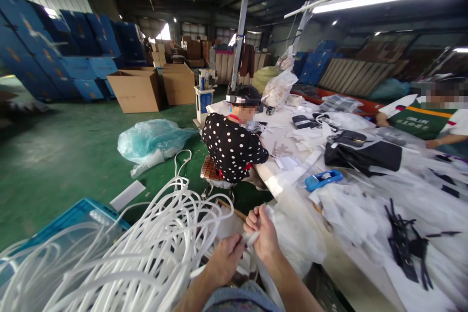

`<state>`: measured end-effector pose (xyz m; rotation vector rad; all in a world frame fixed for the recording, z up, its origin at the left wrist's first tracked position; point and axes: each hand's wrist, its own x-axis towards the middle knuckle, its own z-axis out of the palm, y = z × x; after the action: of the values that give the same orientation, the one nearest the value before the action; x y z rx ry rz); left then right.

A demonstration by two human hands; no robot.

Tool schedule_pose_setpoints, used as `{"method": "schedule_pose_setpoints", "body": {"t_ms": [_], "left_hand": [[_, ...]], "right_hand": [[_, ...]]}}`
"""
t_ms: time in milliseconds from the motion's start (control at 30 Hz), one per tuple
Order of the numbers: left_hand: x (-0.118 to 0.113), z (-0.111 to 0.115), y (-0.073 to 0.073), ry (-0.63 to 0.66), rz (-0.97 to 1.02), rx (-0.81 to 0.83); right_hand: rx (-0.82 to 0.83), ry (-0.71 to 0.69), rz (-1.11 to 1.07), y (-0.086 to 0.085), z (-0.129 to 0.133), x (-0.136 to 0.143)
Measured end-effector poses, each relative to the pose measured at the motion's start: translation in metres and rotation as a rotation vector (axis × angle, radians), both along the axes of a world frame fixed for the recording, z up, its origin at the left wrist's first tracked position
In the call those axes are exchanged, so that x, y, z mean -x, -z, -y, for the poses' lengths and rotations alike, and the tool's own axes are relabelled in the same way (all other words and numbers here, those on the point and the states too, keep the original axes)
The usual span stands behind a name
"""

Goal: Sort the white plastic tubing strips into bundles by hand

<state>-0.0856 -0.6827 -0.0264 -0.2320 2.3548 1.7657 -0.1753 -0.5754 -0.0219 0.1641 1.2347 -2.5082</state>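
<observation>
My left hand [225, 256] is closed, its thumb and fingers pinched on a short length of white soft material [251, 239]. Just above and to the right, my right hand [265, 234] is curled into a fist around the same piece. Whether it is twisted plastic or a bit of tubing, I cannot make out. A big heap of looped white tubing [161, 239] lies to the left of my hands. Close beside my right hand, a translucent plastic bag [298, 234] hangs at the table's edge.
A person in a dotted top [234, 148] sits ahead at the cluttered table [338, 246]; another person [420, 119] is across it. On it lie a blue tape dispenser [323, 180], a black bag [361, 155] and black straps [405, 243]. A blue crate [82, 212] is under the tubing.
</observation>
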Motion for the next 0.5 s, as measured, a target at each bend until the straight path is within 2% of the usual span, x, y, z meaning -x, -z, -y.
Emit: {"method": "schedule_pose_setpoints", "body": {"t_ms": [100,200,367,433,500], "left_hand": [[-0.001,-0.008,0.005,-0.041,-0.051,0.048],[0.002,-0.011,0.015,-0.167,-0.101,0.038],[0.017,0.014,0.025,-0.591,-0.066,-0.349],[0.019,0.025,0.022,-0.657,-0.079,-0.445],[0.018,0.029,0.016,-0.672,-0.072,-0.604]], "right_hand": [[0.000,0.027,0.005,0.000,0.003,-0.003],[-0.025,0.026,-0.008,-0.003,0.008,-0.007],[-0.020,0.055,-0.080,-0.014,-0.003,-0.008],[-0.130,0.010,-0.135,-0.012,-0.011,-0.006],[-0.332,-0.116,-0.196,-0.003,-0.015,-0.007]]}}
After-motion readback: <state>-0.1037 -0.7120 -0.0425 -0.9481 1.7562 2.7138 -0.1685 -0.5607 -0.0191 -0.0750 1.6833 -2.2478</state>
